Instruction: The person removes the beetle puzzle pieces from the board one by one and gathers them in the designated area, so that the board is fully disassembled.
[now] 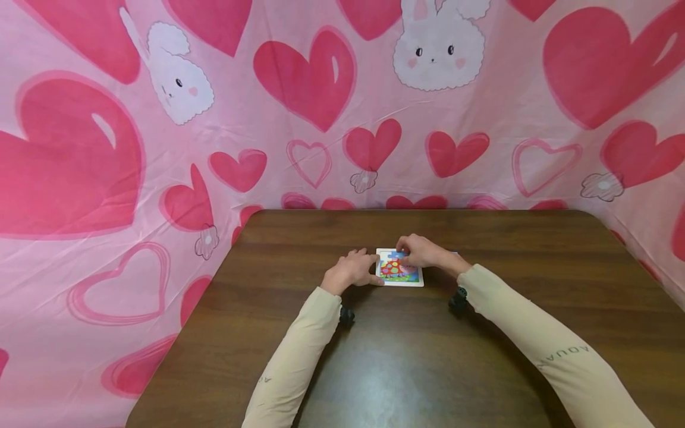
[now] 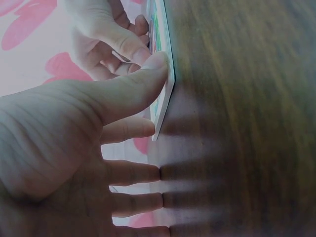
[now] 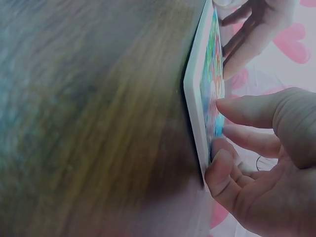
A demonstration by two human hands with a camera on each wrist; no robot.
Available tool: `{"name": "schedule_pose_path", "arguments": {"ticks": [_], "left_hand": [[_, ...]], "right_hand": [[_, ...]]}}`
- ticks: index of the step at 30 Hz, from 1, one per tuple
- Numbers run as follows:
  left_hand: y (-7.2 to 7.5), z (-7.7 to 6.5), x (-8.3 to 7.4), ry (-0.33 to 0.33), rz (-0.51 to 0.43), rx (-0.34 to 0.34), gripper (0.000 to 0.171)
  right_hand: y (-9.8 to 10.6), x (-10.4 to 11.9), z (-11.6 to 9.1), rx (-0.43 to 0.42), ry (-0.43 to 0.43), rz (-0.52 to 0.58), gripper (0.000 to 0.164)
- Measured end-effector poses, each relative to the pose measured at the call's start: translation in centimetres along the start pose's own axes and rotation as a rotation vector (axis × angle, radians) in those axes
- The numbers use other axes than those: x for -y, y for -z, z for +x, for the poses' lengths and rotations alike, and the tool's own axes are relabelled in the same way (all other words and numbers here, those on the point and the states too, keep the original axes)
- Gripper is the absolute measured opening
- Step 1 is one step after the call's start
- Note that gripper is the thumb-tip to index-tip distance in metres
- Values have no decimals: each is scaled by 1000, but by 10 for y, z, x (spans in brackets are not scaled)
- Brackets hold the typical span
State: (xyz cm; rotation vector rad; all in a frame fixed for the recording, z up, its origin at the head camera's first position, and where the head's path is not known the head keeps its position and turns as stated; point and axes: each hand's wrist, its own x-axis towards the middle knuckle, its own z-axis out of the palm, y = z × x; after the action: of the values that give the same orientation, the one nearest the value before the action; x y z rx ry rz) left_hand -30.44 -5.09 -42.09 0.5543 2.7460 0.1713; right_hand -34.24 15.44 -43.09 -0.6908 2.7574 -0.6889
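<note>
A small flat jigsaw puzzle [image 1: 401,283] with a white border lies on the brown table, its picture showing a red shape with coloured spots. My left hand [image 1: 350,270] is at its left side. In the left wrist view, the left thumb [image 2: 157,61] rests on the puzzle's border while the other fingers stretch straight, tips down at the table. Over the picture's upper right is my right hand [image 1: 423,252]. Its thumb [image 3: 229,109] and forefinger touch the picture, with the remaining fingers curled by the white edge [image 3: 193,98]. I cannot tell whether a piece is between them.
A bit of blue [image 1: 455,253] shows on the table behind the right wrist. The wooden table [image 1: 374,356] reaches back to a pink cloth [image 1: 321,148] printed with hearts and rabbits. Dark wrist cameras [image 1: 458,300] hang below both sleeves.
</note>
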Motion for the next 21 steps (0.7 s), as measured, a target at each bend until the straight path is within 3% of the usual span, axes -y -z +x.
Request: {"name": "schedule_pose_path", "arguments": {"ticks": [10, 16, 21], "left_hand": [[1, -1, 0, 4, -15, 5, 73], [1, 0, -1, 6, -3, 4, 72], [1, 0, -1, 11, 5, 5, 73]], "right_hand": [[-2, -1, 2, -34, 5, 34, 32], [-2, -1, 3, -76, -2, 59, 20], [-1, 1, 3, -62, 14, 49, 12]]}}
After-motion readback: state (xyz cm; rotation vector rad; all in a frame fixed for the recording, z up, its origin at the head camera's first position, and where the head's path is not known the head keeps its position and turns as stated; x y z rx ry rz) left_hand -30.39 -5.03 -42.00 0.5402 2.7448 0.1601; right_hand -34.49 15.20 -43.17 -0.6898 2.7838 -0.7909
